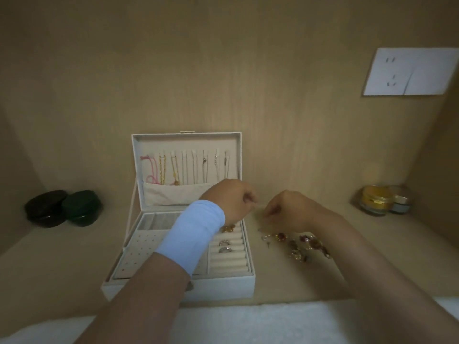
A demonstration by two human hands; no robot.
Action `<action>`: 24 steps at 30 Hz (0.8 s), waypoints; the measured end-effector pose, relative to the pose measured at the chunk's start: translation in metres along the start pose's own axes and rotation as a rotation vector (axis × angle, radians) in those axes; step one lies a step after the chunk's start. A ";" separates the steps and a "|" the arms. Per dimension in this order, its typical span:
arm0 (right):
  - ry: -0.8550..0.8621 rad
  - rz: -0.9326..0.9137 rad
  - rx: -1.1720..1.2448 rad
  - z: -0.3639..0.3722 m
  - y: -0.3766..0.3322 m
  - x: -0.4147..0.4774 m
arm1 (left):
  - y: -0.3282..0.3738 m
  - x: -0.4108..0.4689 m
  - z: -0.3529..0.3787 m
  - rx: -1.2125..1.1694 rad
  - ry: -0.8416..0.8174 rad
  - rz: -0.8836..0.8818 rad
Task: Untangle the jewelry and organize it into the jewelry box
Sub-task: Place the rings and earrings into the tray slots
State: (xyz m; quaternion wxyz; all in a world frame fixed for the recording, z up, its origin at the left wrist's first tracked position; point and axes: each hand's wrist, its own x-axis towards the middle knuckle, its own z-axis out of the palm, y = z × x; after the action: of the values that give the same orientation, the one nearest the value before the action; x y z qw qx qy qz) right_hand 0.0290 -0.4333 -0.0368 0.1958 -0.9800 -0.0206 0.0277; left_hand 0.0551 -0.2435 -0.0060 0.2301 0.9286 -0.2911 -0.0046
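Jewelry pile (pixel 296 245) lies beside jewelry box (pixel 223 285); left hand (pixel 232 199) and right hand (pixel 285 212) curl, grip unclear

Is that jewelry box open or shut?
Open: the jewelry box has its lid standing upright at the back, necklaces hanging inside it, and rings showing in the tray below.

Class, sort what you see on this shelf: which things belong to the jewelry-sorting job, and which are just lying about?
Job: jewelry box, hung necklaces, rings in the rolls, loose jewelry pile.
Lying about: black pot, green pot, yellow jar, smaller jar, wall socket.
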 end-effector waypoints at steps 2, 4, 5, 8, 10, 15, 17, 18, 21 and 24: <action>0.009 0.020 0.000 0.007 0.003 0.000 | 0.009 0.011 0.011 0.081 -0.050 -0.001; -0.005 0.014 -0.004 0.013 0.004 0.002 | 0.014 0.017 0.018 0.125 -0.074 -0.012; -0.007 0.000 0.002 0.016 0.005 0.005 | 0.015 0.021 0.021 0.139 -0.076 -0.019; 0.004 -0.029 0.038 0.021 0.009 0.011 | 0.016 0.024 0.024 0.146 -0.059 -0.036; 0.007 -0.032 0.098 0.020 0.014 0.014 | 0.018 0.025 0.024 0.138 -0.059 -0.037; 0.074 -0.039 0.437 0.006 0.021 0.011 | 0.017 0.020 0.028 0.137 -0.030 -0.019; 0.028 0.003 0.589 -0.003 0.022 0.006 | 0.016 0.019 0.030 0.072 -0.012 -0.026; -0.014 0.020 0.627 -0.006 0.022 0.002 | 0.015 0.018 0.030 0.034 0.005 -0.026; -0.071 0.032 0.653 -0.007 0.021 -0.002 | 0.015 0.015 0.030 -0.005 0.066 -0.004; -0.005 0.053 0.617 -0.007 0.019 -0.001 | 0.013 0.011 0.026 0.001 0.095 -0.001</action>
State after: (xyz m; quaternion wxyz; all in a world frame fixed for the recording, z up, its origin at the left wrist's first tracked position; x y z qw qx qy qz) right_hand 0.0294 -0.4536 -0.0381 0.4835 -0.8743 0.0138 0.0404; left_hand 0.0534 -0.2696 -0.0227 0.2430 0.9281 -0.2794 0.0394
